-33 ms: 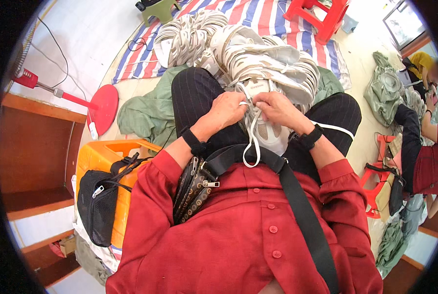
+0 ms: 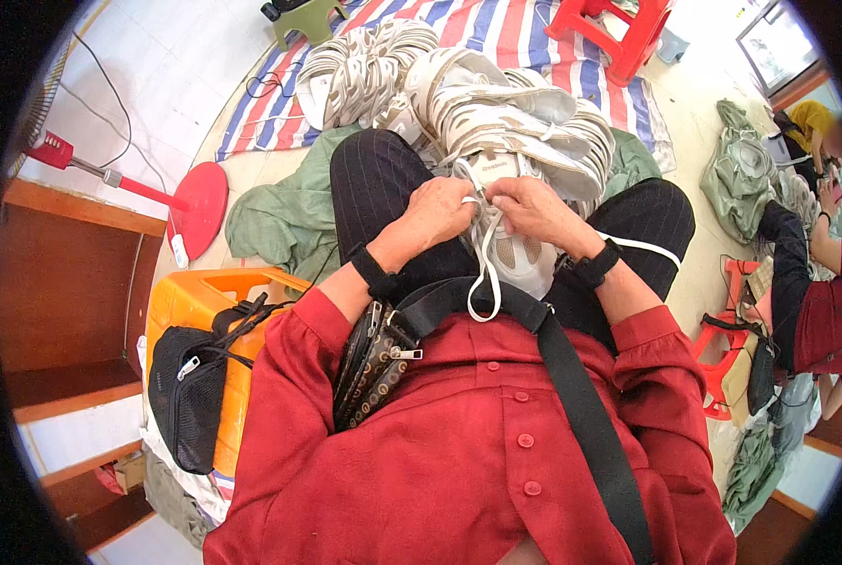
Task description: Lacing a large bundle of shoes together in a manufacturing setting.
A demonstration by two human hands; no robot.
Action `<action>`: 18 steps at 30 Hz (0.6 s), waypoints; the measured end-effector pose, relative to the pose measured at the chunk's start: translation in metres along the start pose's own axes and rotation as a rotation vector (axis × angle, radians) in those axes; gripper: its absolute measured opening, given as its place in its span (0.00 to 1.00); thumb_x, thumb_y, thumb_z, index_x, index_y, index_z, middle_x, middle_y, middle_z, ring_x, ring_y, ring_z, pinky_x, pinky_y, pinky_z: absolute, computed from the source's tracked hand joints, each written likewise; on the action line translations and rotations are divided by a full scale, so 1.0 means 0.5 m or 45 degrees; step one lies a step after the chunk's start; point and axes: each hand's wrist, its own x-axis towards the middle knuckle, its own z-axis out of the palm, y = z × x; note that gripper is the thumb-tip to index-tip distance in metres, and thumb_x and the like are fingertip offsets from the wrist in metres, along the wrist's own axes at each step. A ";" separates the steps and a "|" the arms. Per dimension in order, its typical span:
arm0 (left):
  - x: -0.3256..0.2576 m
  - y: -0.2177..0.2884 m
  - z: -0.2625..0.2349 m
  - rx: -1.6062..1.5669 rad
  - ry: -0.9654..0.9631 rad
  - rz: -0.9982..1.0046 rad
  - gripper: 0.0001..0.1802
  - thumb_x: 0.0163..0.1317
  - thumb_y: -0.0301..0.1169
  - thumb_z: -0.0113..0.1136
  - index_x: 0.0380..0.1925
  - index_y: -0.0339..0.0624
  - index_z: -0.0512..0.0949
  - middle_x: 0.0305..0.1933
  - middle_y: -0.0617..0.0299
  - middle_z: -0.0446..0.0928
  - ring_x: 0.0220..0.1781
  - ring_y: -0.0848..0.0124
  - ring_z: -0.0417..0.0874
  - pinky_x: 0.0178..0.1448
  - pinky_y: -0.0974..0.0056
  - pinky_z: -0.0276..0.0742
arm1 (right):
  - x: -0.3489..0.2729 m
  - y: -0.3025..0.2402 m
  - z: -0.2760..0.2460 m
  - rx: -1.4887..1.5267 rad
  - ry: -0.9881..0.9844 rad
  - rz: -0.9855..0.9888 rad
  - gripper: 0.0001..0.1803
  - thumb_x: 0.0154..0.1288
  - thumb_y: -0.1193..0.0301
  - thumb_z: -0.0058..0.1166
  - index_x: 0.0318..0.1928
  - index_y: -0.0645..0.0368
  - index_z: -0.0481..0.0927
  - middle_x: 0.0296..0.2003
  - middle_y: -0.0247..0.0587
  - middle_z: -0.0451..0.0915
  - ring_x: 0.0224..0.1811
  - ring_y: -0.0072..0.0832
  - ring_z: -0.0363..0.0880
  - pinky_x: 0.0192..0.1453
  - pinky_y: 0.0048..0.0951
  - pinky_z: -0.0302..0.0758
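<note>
A white sneaker (image 2: 518, 256) lies on my lap between my black-trousered thighs. My left hand (image 2: 435, 215) and my right hand (image 2: 537, 209) meet at its top, and both pinch the white lace (image 2: 485, 282). A loop of that lace hangs down toward my red shirt. Another stretch of lace trails right across my thigh. Each wrist carries a black band. Just beyond my knees sits a pile of white sneakers (image 2: 496, 94).
An orange plastic crate (image 2: 190, 301) with a black bag (image 2: 187, 395) stands at my left. Near it are a red fan base (image 2: 200, 202), green cloth (image 2: 284, 221) and a wooden shelf (image 2: 63, 282). A striped tarp (image 2: 534, 28) and a red stool (image 2: 618, 28) lie ahead. Another person (image 2: 816, 282) sits at the right.
</note>
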 end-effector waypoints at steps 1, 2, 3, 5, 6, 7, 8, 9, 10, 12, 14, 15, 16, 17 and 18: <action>-0.001 -0.001 0.003 0.111 0.018 0.044 0.13 0.54 0.36 0.53 0.28 0.36 0.76 0.25 0.46 0.78 0.30 0.50 0.81 0.39 0.52 0.75 | 0.001 -0.003 0.001 -0.022 -0.013 0.015 0.13 0.63 0.70 0.43 0.38 0.64 0.80 0.16 0.43 0.77 0.19 0.33 0.79 0.30 0.36 0.75; -0.002 -0.003 0.004 0.112 0.020 0.042 0.13 0.54 0.36 0.53 0.28 0.36 0.76 0.25 0.46 0.78 0.30 0.50 0.81 0.39 0.52 0.75 | 0.002 -0.007 0.002 -0.022 -0.015 0.012 0.13 0.63 0.70 0.43 0.38 0.64 0.80 0.16 0.43 0.77 0.19 0.33 0.79 0.30 0.36 0.75; -0.002 -0.003 0.005 0.113 0.035 0.054 0.12 0.54 0.36 0.53 0.27 0.36 0.76 0.23 0.48 0.78 0.29 0.51 0.81 0.38 0.52 0.75 | 0.002 -0.010 0.003 -0.006 -0.021 0.032 0.13 0.63 0.70 0.43 0.38 0.64 0.80 0.16 0.43 0.77 0.18 0.33 0.79 0.30 0.36 0.76; -0.001 -0.007 0.001 0.117 0.052 0.063 0.12 0.54 0.35 0.52 0.27 0.37 0.76 0.21 0.49 0.78 0.28 0.52 0.81 0.38 0.52 0.75 | 0.007 -0.014 0.005 0.011 -0.029 0.048 0.13 0.63 0.70 0.42 0.38 0.64 0.80 0.16 0.43 0.77 0.18 0.33 0.79 0.30 0.36 0.76; 0.003 -0.006 -0.003 0.017 -0.034 0.000 0.12 0.54 0.35 0.52 0.27 0.37 0.77 0.19 0.51 0.77 0.26 0.54 0.82 0.36 0.53 0.76 | 0.007 -0.013 0.005 0.016 -0.034 0.055 0.13 0.63 0.70 0.42 0.38 0.64 0.80 0.16 0.43 0.77 0.17 0.33 0.79 0.31 0.37 0.76; 0.007 -0.003 -0.007 -0.082 -0.120 -0.061 0.12 0.54 0.35 0.51 0.26 0.37 0.77 0.17 0.53 0.77 0.24 0.56 0.82 0.35 0.55 0.76 | 0.009 -0.014 0.003 0.020 -0.037 0.061 0.13 0.62 0.71 0.42 0.38 0.64 0.80 0.16 0.43 0.77 0.17 0.34 0.79 0.31 0.37 0.76; 0.009 0.001 -0.012 -0.082 -0.119 -0.054 0.12 0.54 0.35 0.51 0.26 0.37 0.77 0.17 0.53 0.77 0.24 0.56 0.82 0.35 0.55 0.76 | 0.012 -0.010 0.003 0.017 -0.030 0.062 0.13 0.62 0.71 0.42 0.38 0.64 0.80 0.16 0.43 0.77 0.17 0.34 0.79 0.31 0.37 0.76; 0.016 0.008 -0.013 -0.139 -0.166 -0.084 0.12 0.55 0.35 0.50 0.27 0.37 0.77 0.17 0.54 0.77 0.21 0.58 0.81 0.33 0.56 0.76 | 0.016 0.000 0.001 -0.004 -0.012 0.026 0.13 0.62 0.71 0.43 0.37 0.63 0.80 0.18 0.46 0.78 0.20 0.37 0.80 0.32 0.39 0.76; 0.024 0.014 -0.011 -0.200 -0.217 -0.106 0.12 0.55 0.35 0.50 0.27 0.37 0.77 0.16 0.55 0.76 0.19 0.61 0.81 0.31 0.58 0.76 | 0.019 0.013 -0.002 -0.028 0.012 -0.004 0.12 0.61 0.70 0.44 0.36 0.63 0.80 0.19 0.49 0.79 0.22 0.40 0.80 0.34 0.41 0.76; 0.032 0.026 -0.015 -0.278 -0.259 -0.092 0.13 0.55 0.35 0.49 0.27 0.36 0.77 0.15 0.56 0.76 0.18 0.63 0.80 0.30 0.59 0.76 | 0.027 0.036 -0.011 -0.267 0.100 -0.230 0.11 0.59 0.70 0.45 0.35 0.62 0.80 0.24 0.54 0.79 0.29 0.48 0.80 0.37 0.45 0.75; 0.031 0.016 -0.021 -0.389 -0.359 -0.164 0.13 0.56 0.35 0.49 0.27 0.37 0.78 0.14 0.58 0.74 0.16 0.66 0.78 0.27 0.61 0.74 | 0.035 0.030 -0.004 -0.401 0.120 -0.226 0.11 0.56 0.67 0.47 0.31 0.60 0.80 0.26 0.56 0.79 0.31 0.51 0.78 0.37 0.47 0.74; 0.033 -0.003 -0.016 -0.340 -0.335 -0.086 0.13 0.56 0.35 0.49 0.26 0.37 0.77 0.14 0.59 0.74 0.15 0.69 0.76 0.25 0.63 0.73 | 0.045 0.037 0.001 -0.407 0.109 -0.276 0.11 0.59 0.68 0.46 0.32 0.59 0.80 0.25 0.54 0.78 0.30 0.49 0.79 0.34 0.45 0.74; 0.038 0.013 -0.010 -0.364 -0.361 -0.189 0.13 0.48 0.34 0.45 0.16 0.39 0.77 0.11 0.57 0.74 0.17 0.63 0.79 0.28 0.59 0.74 | 0.048 0.067 0.011 -0.404 0.151 -0.279 0.10 0.56 0.69 0.46 0.32 0.59 0.80 0.25 0.55 0.78 0.29 0.50 0.79 0.34 0.46 0.74; 0.031 0.002 -0.017 -0.424 -0.363 -0.209 0.14 0.48 0.35 0.46 0.14 0.39 0.76 0.11 0.57 0.73 0.17 0.63 0.78 0.28 0.59 0.74 | 0.055 0.053 0.021 -0.367 0.134 -0.224 0.10 0.53 0.70 0.47 0.31 0.58 0.80 0.25 0.55 0.78 0.29 0.50 0.79 0.34 0.47 0.75; 0.027 -0.010 -0.020 -0.382 -0.355 -0.207 0.14 0.49 0.35 0.47 0.15 0.39 0.76 0.11 0.57 0.73 0.17 0.64 0.79 0.28 0.59 0.74 | 0.060 0.037 0.023 -0.303 0.053 -0.155 0.10 0.50 0.71 0.48 0.30 0.58 0.81 0.25 0.55 0.79 0.29 0.49 0.80 0.34 0.47 0.75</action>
